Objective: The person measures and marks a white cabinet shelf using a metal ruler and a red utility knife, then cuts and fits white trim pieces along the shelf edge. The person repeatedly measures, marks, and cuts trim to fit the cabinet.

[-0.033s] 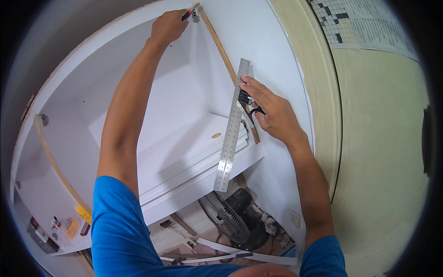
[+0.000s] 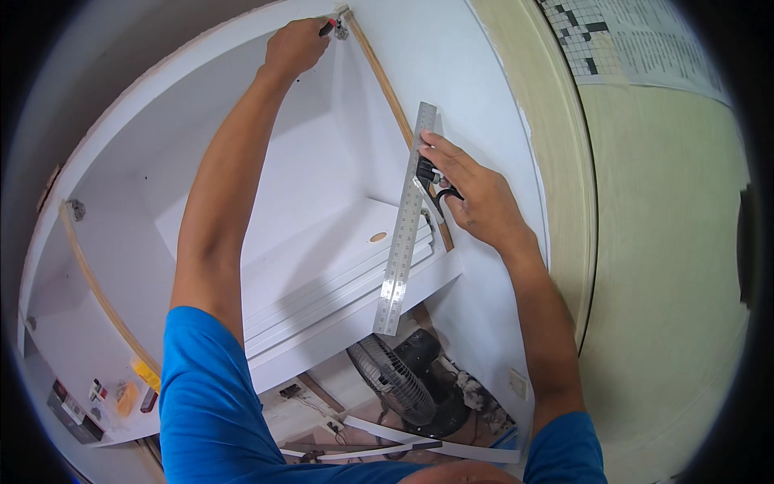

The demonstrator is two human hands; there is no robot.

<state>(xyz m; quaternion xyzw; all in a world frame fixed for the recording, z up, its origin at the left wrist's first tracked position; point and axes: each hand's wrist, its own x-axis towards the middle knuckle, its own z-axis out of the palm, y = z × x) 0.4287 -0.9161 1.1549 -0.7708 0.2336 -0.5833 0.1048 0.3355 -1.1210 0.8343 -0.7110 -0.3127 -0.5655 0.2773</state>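
My left hand point(image 2: 294, 48) grips a small black-and-red tool point(image 2: 326, 27) at the top corner of the white cabinet point(image 2: 97, 137), beside a metal fitting point(image 2: 342, 29) at the upper end of a wooden strip point(image 2: 379, 68). At the centre right, my right hand point(image 2: 476, 194) holds a combination square by its black head point(image 2: 427, 171), thumb low and fingertips against the long steel ruler point(image 2: 397, 266). The ruler slants across the lower part of the strip, over the cabinet opening.
Stacked white boards point(image 2: 306, 294) lie inside the cabinet. Below are a fan point(image 2: 387, 379), wires and loose strips point(image 2: 387, 431). Small items point(image 2: 125, 395) sit on the lower-left shelf near another wooden strip point(image 2: 101, 286). A pale green panel point(image 2: 661, 242) with pasted newspaper point(image 2: 637, 40) is on the right.
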